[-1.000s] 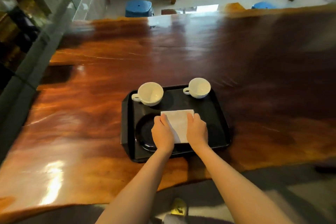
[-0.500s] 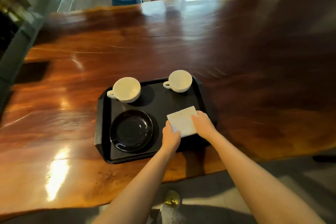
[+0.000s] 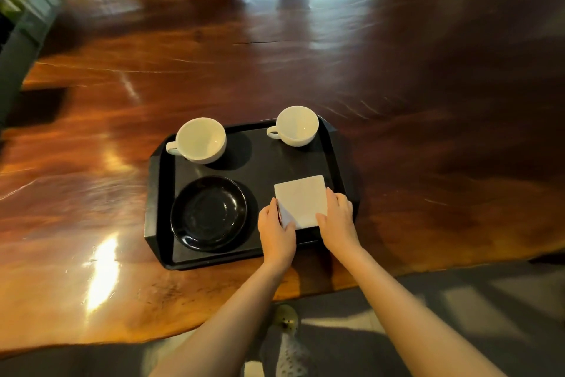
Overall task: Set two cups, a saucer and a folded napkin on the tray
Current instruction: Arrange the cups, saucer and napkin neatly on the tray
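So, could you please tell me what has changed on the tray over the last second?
The folded white paper napkin was slid rightward off the black round saucer to the black plastic tray's near right corner. The left hand and right hand stay on its near edges. The two white ceramic cups and saucer kept their places.

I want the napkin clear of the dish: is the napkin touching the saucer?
Apart. The head view shows a strip of bare black tray between the napkin and the saucer.
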Demonstrator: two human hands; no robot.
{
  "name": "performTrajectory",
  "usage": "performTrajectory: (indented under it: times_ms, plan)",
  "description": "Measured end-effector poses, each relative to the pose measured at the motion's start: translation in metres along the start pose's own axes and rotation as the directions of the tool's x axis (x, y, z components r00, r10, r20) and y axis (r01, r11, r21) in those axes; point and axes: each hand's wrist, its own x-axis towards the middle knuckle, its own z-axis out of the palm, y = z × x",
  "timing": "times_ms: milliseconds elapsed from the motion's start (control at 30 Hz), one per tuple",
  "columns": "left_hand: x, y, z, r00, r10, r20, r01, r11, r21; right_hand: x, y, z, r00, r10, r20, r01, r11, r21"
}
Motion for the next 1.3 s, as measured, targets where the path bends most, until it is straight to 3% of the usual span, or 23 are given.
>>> performTrajectory:
  times_ms: [333, 533, 700, 933, 1300]
  plan:
    - [0.003, -0.008, -0.008, 0.998, 0.057, 0.02, -0.057, 0.998, -0.019, -0.004, -0.007, 0.011, 0.997, 0.03, -0.072, -0.024, 0.996, 0.081]
    - [0.018, 0.024, -0.034, 0.968, 0.25, 0.009, -0.25, 0.968, -0.034, 0.01, -0.022, -0.02, 0.997, -0.02, -0.068, 0.028, 0.993, 0.115]
    - [0.086, 0.078, -0.064, 0.991, 0.132, 0.034, -0.122, 0.968, -0.218, 0.067, -0.054, -0.058, 0.998, 0.005, -0.063, 0.013, 0.961, 0.275]
    - [0.146, 0.091, -0.059, 0.943, -0.007, 0.331, 0.038, 0.995, -0.087, 0.12, -0.08, -0.052, 0.992, 0.104, 0.075, -0.125, 0.905, 0.407]
    - [0.136, 0.069, -0.058, 0.964, -0.027, 0.263, 0.079, 0.979, -0.188, 0.11, -0.08, -0.039, 0.998, 0.04, 0.051, -0.061, 0.853, 0.518]
